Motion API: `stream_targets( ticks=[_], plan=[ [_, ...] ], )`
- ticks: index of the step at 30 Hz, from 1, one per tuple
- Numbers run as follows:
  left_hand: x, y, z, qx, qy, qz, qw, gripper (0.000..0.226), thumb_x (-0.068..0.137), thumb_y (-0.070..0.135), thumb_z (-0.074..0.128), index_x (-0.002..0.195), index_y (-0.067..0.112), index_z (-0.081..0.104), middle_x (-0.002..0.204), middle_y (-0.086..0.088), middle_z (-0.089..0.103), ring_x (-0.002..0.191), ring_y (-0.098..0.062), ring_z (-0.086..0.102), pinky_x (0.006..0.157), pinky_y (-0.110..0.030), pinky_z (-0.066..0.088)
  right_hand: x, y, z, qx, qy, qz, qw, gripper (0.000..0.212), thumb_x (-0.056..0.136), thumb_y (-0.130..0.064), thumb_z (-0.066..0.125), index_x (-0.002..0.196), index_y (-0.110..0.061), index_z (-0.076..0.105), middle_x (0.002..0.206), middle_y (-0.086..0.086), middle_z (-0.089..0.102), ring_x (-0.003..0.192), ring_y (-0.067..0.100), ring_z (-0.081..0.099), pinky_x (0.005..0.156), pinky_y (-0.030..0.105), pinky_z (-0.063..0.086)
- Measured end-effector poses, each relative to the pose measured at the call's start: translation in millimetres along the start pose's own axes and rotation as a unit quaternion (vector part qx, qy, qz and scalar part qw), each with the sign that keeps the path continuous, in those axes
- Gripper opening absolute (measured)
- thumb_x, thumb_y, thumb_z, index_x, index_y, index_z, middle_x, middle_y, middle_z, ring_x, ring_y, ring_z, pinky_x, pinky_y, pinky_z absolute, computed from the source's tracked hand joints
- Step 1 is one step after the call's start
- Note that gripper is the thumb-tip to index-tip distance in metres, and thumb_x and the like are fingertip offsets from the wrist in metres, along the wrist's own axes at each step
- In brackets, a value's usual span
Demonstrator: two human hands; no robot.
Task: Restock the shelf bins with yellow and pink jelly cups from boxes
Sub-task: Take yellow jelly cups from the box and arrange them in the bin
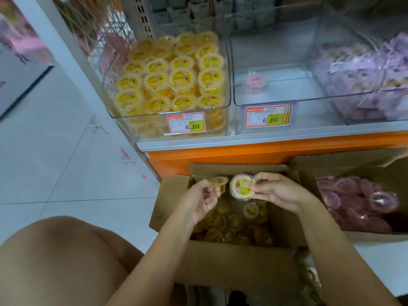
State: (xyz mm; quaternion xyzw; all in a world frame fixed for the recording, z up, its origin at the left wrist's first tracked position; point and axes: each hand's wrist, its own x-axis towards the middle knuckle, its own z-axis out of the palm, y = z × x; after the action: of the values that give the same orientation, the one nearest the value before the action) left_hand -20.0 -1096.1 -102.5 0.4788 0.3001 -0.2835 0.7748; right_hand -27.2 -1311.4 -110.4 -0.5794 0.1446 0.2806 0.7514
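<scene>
An open cardboard box on the floor holds several yellow jelly cups. Above it, my right hand pinches a yellow jelly cup by its rim, lid facing me. My left hand holds a second yellow cup, partly hidden and blurred. A second box to the right holds several pink jelly cups. On the shelf, the left clear bin is packed with yellow cups. The middle clear bin holds one pink cup.
A third bin at the right holds purple-wrapped packs. Price tags reading 6.60 hang on the two bin fronts. An orange shelf base runs behind the boxes. My bare knee fills the lower left over white floor tiles.
</scene>
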Motion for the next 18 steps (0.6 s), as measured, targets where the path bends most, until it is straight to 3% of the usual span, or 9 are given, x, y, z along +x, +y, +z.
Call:
stream_targets(
  ticks=[3, 7, 11, 18],
  plan=[
    [-43.8, 9.3, 10.8, 0.101, -0.057, 0.131, 0.985, 0.024, 0.095, 0.006, 0.045, 0.072, 0.004, 0.052, 0.06, -0.006, 0.066, 0.051, -0.011, 0.063, 0.049, -0.018, 0.051, -39.4, -33.2, 21.8, -0.04, -0.043, -0.062, 0.996, 0.028, 0.07, 0.001, 0.068, 0.094, -0.007, 0.056, 0.097, 0.012, 0.069, 0.092, 0.02, 0.069, 0.08, 0.027, 0.057],
    [-90.6, 36.7, 20.0, 0.103, -0.104, 0.233, 0.962, 0.018, 0.095, 0.001, 0.045, 0.079, 0.001, 0.054, 0.062, -0.012, 0.067, 0.049, -0.015, 0.065, 0.047, -0.019, 0.052, -77.9, -66.1, 52.2, -0.018, -0.032, -0.158, 0.987, 0.028, 0.073, 0.007, 0.064, 0.093, -0.013, 0.059, 0.094, 0.009, 0.066, 0.085, 0.018, 0.065, 0.073, 0.026, 0.058],
    [-120.9, 61.4, 21.0, 0.077, -0.139, 0.271, 0.949, 0.021, 0.093, 0.002, 0.047, 0.073, 0.002, 0.054, 0.065, -0.015, 0.068, 0.054, -0.018, 0.068, 0.049, -0.02, 0.054, -96.0, -89.4, 83.0, -0.003, 0.024, -0.256, 0.966, 0.01, 0.074, -0.008, 0.068, 0.078, -0.017, 0.065, 0.094, 0.009, 0.063, 0.077, 0.013, 0.065, 0.062, 0.02, 0.055],
    [-123.4, 113.0, 20.0, 0.043, -0.106, 0.306, 0.945, 0.022, 0.093, 0.006, 0.049, 0.075, -0.001, 0.058, 0.075, -0.013, 0.072, 0.071, -0.018, 0.072, 0.058, -0.018, 0.056, -78.0, -142.2, 119.9, -0.012, 0.171, -0.313, 0.934, 0.015, 0.086, -0.006, 0.065, 0.08, -0.01, 0.052, 0.08, 0.006, 0.063, 0.069, 0.015, 0.066, 0.062, 0.024, 0.056]
  ],
)
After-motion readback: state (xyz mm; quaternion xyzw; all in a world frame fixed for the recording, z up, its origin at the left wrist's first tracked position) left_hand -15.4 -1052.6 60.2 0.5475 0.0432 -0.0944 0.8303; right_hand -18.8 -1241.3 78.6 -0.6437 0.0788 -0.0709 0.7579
